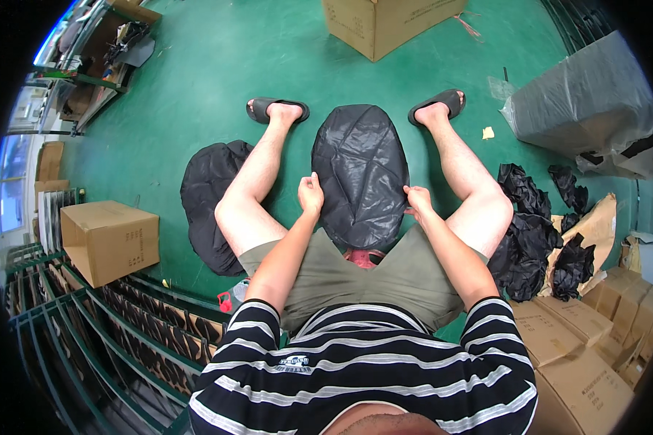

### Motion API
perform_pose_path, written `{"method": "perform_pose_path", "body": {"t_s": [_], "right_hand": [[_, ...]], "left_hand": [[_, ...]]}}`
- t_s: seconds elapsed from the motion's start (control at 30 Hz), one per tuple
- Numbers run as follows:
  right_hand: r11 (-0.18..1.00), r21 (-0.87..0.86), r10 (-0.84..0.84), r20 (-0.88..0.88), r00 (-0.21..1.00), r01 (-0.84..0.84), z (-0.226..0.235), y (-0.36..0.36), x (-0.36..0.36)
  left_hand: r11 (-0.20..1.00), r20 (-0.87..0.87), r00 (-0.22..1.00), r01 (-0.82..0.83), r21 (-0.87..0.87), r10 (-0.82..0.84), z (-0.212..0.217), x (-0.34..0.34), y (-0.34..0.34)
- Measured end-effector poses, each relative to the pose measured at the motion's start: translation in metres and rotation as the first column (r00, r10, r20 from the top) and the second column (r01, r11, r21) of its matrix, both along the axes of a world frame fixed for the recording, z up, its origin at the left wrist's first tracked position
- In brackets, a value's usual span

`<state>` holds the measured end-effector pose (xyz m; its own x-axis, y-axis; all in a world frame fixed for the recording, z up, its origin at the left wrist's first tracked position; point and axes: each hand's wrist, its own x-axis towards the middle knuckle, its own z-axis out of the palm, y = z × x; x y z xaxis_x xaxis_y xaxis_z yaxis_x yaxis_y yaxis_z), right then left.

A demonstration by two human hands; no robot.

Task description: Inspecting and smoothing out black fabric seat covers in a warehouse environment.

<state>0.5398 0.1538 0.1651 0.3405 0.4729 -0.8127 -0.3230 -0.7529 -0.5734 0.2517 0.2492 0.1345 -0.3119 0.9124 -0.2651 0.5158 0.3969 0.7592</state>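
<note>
A shiny, creased black oval cover (363, 170) stands between my legs, its lower end near my shorts. My left hand (310, 194) is closed at its left edge, the fingers curled and pinching the rim. On the opposite side, my right hand (419, 199) pinches the right edge between thumb and fingers. What lies beneath the cover is mostly hidden; a small reddish piece (364, 257) shows below its lower end. Beside my left leg rests a similar black padded bundle (214, 206), partly covered by my knee.
Crumpled black sheets (526, 246) and brown paper (595, 232) lie right of my right leg, near stacked cartons (580, 384). An open carton (112, 239) and green metal racks (109, 341) are at left. Ahead stands a large carton (374, 29); a grey plastic-wrapped block (580, 109) stands far right.
</note>
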Motion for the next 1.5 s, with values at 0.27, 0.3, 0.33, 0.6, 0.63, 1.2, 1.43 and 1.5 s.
{"method": "perform_pose_path", "body": {"t_s": [0.27,0.3,0.33,0.6,0.63,1.2,1.43,1.5], "right_hand": [[0.986,-0.16,0.045,0.044,0.998,-0.037,-0.04,-0.008,-0.008],[0.987,-0.156,0.058,0.109,0.992,-0.041,-0.047,-0.008,-0.01],[0.99,-0.125,0.095,0.31,0.946,-0.058,-0.077,-0.016,0.013],[0.996,-0.045,-0.028,0.695,0.719,0.082,-0.007,-0.011,-0.063],[0.994,-0.026,-0.055,0.7,0.712,0.103,-0.002,-0.01,-0.065],[0.52,-0.042,0.265,0.957,0.114,-0.853,0.071,0.013,-0.033],[-0.109,-0.321,0.477,0.813,-0.333,-0.941,0.079,-0.008,-0.01],[-0.123,-0.253,0.418,0.864,-0.282,-0.96,0.08,-0.01,-0.015]], "left_hand": [[0.991,-0.104,0.985,0.137,-0.011,-0.137,-0.007,-0.01,-0.008],[0.989,-0.092,0.987,0.136,0.05,-0.131,-0.011,-0.009,-0.008],[0.982,-0.056,0.984,0.174,0.071,-0.17,-0.01,0.013,-0.002],[0.995,0.146,0.987,-0.058,-0.087,0.07,-0.03,-0.006,-0.013],[0.99,0.212,0.969,-0.106,-0.092,0.123,-0.031,-0.008,-0.014],[0.45,-0.558,0.475,0.872,0.192,-0.681,0.11,0.026,-0.002],[0.064,-0.514,-0.096,0.956,-0.285,-0.852,0.113,0.008,-0.069],[0.068,-0.529,-0.133,0.937,-0.343,-0.838,0.109,0.003,-0.08]]}}
